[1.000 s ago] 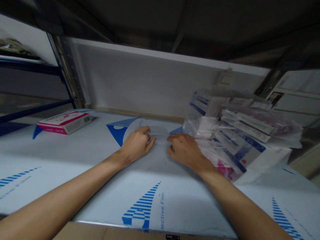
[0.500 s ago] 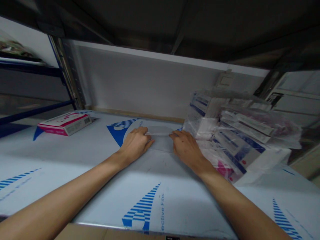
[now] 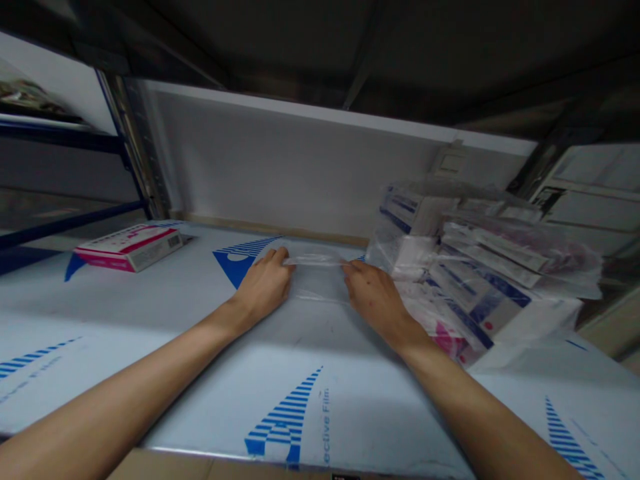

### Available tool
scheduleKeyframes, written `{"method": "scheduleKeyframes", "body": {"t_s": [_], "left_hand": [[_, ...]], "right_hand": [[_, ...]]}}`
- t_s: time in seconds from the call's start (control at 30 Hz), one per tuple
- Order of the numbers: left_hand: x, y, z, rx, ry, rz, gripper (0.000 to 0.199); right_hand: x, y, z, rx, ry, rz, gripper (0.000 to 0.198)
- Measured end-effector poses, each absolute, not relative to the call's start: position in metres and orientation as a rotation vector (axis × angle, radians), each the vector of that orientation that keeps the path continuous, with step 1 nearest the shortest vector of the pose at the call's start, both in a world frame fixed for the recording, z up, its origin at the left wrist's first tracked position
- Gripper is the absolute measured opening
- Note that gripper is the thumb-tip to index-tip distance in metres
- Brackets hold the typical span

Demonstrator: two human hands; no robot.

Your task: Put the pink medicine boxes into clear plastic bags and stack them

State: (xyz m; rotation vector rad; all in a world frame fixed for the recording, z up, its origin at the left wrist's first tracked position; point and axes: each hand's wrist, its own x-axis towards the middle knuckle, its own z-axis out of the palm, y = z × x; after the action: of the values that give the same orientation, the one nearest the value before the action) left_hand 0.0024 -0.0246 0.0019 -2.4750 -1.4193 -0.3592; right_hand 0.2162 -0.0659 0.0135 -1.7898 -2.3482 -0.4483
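A small clear plastic bag (image 3: 317,277) is stretched between my two hands, low over the middle of the shelf. My left hand (image 3: 265,280) pinches its upper left edge, fingers closed. At the bag's right edge, my right hand (image 3: 373,290) grips it with bent fingers. The bag looks flat, and nothing shows inside it. Close to my right hand lie several white and blue boxes (image 3: 475,293) in clear plastic wrapping, leaning on each other.
A pink and white box (image 3: 131,247) lies at the back left of the shelf (image 3: 200,393), which is covered in printed protective film. Dark shelf undersides (image 3: 300,53) hang low overhead. A metal upright (image 3: 137,147) stands at left; a white wall (image 3: 270,160) closes the back.
My left hand has moved a little to the left, and the bag's top edge is now pulled straighter between my hands. My right hand has hardly moved.
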Motion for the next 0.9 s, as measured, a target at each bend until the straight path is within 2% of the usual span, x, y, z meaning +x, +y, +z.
{"method": "scheduleKeyframes", "body": {"t_s": [0.17,0.3,0.4,0.47,0.53,0.63,0.77,0.83,0.9], "left_hand": [[0.003,-0.025,0.005,-2.454,-1.347,-0.485,0.037],[0.000,-0.024,0.004,-2.411,-1.359,-0.505,0.029],[-0.001,-0.024,0.003,-2.403,-1.386,-0.535,0.032],[0.000,-0.024,0.003,-2.434,-1.376,-0.580,0.026],[0.000,-0.024,0.003,-2.458,-1.367,-0.592,0.034],[0.000,-0.023,0.005,-2.434,-1.401,-0.517,0.045],[-0.002,-0.020,0.001,-2.340,-1.456,-0.491,0.034],[-0.003,-0.019,-0.003,-2.320,-1.467,-0.533,0.051],[-0.004,-0.017,-0.006,-2.362,-1.466,-0.555,0.060]], "right_hand": [[0.221,-0.066,0.011,-1.771,-2.339,-0.544,0.055],[0.226,-0.064,0.009,-1.852,-2.343,-0.566,0.056],[0.227,-0.061,0.007,-1.864,-2.326,-0.496,0.046],[0.227,-0.059,0.006,-1.855,-2.287,-0.451,0.038],[0.227,-0.059,0.006,-1.825,-2.274,-0.432,0.037],[0.229,-0.059,0.005,-1.787,-2.282,-0.456,0.048],[0.231,-0.061,0.004,-1.816,-2.301,-0.506,0.069],[0.230,-0.061,0.004,-1.842,-2.298,-0.478,0.082],[0.229,-0.060,0.003,-1.828,-2.286,-0.417,0.085]]}}
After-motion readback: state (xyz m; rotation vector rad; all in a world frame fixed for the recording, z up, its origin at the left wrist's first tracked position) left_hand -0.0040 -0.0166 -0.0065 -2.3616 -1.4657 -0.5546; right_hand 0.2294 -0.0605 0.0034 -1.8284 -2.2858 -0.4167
